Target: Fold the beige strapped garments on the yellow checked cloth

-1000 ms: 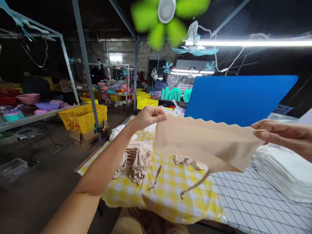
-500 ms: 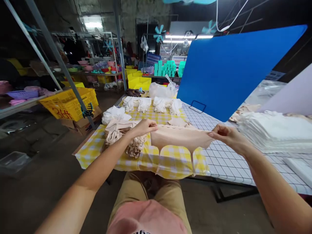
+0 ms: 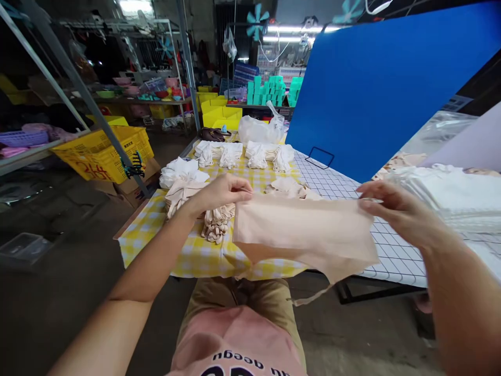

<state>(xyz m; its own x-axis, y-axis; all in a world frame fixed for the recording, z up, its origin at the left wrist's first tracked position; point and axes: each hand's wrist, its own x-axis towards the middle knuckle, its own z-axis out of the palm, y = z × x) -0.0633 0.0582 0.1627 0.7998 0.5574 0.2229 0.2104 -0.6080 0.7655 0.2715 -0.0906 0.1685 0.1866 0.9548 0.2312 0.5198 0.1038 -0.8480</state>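
Observation:
A beige camisole top [image 3: 305,227] is stretched between my two hands, upside down, one thin strap dangling past the table's front edge. My left hand [image 3: 225,193] pinches its upper left corner. At the opposite upper corner, my right hand [image 3: 395,206] grips the cloth between thumb and fingers. Beside my left hand lies a stack of folded beige garments [image 3: 183,196], with a bunch of strap ends [image 3: 217,224] hanging from it. More beige cloth [image 3: 287,187] rests on the table just behind the held top.
White folded bundles [image 3: 221,152] and a white plastic bag [image 3: 260,129] stand farther back on the yellow checked cloth [image 3: 144,240]. To the right are a tall blue board [image 3: 383,83] and a white garment pile [image 3: 465,196]. A metal post [image 3: 84,99] and yellow crate [image 3: 102,156] stand left.
The camisole top has come closer to me and is spread wider, its straps swinging. My right hand has moved right and nearer; my left hand has shifted slightly left. The view has tilted down.

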